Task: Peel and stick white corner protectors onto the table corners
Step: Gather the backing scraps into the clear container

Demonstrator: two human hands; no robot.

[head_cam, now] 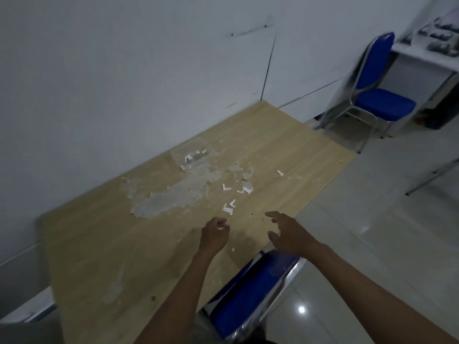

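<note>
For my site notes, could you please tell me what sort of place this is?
Probably a plain office or meeting room: a long light wood-grain table against a bare white wall, blue padded metal-framed chairs, and a glossy pale tiled floor.

Corner protectors (229, 207): small white L-shaped pieces, scattered flat mid-table, right of a patch of clear scraps.
Far pieces (196, 156): a few lie inside a clear plastic container.
Stray piece (280, 173): alone, nearer the table's right edge.
Table (99, 244): light wood-grain top, against the wall.

White scrap (220, 228) in left hand (214, 235) — too small to identify; far shelf (432, 43) blurred.
</note>
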